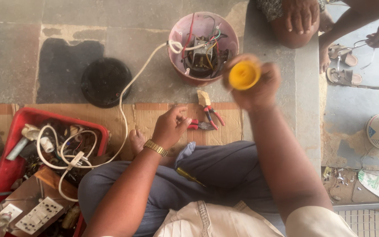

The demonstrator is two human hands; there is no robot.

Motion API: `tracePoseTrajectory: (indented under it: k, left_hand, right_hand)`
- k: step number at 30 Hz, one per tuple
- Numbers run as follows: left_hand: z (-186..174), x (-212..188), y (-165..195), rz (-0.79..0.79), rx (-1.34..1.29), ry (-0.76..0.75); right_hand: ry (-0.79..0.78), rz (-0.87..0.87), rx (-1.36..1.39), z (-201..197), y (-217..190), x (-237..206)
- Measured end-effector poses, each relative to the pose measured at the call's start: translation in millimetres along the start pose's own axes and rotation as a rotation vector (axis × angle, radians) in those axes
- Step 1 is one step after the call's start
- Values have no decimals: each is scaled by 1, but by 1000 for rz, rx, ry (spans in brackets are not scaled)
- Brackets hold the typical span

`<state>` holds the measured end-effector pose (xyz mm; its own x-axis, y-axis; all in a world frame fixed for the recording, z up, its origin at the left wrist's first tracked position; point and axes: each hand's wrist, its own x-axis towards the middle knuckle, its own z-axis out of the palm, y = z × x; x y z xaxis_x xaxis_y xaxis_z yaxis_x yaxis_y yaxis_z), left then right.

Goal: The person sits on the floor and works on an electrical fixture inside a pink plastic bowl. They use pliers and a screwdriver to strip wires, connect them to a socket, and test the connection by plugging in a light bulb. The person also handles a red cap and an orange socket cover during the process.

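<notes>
Raised nearest the camera, the right hand (pixel 259 83) grips a yellow tape roll (pixel 244 75); the left hand (pixel 169 127), fingers curled and seemingly empty, hovers near red-handled pliers (pixel 209 118) on the mat's far edge.

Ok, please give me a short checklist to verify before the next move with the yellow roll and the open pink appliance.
1. Yellow roll firmly held by right hand: ok, fingers wrap it, though blurred.
2. Left hand free: cannot tell, fingers curled low beside the red pliers.
3. Pink appliance open, wiring exposed: ok.
4. White cord unplugged: cannot tell, it runs into the red tray.
5. Screwdriver within reach: ok, on the lap.
6. Black cover set aside: ok, on the floor.
</notes>
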<state>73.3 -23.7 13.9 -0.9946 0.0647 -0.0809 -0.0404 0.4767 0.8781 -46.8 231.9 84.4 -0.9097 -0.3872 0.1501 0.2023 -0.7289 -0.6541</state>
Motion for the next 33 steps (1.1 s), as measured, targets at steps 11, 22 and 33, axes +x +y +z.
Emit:
tracePoseTrajectory:
  k: [11,22,33]
  left_hand:
    - [-1,-9,-6,-21,414,-372]
    - [5,-18,-27,-39,524,-421]
    - [-16,-88,0,-67,658,-481]
  right_hand:
    - [741,737,-1438,-99,20,-2]
    - [666,475,-586,-117,44,-10]
    - [485,419,-1320,-23,34,-74]
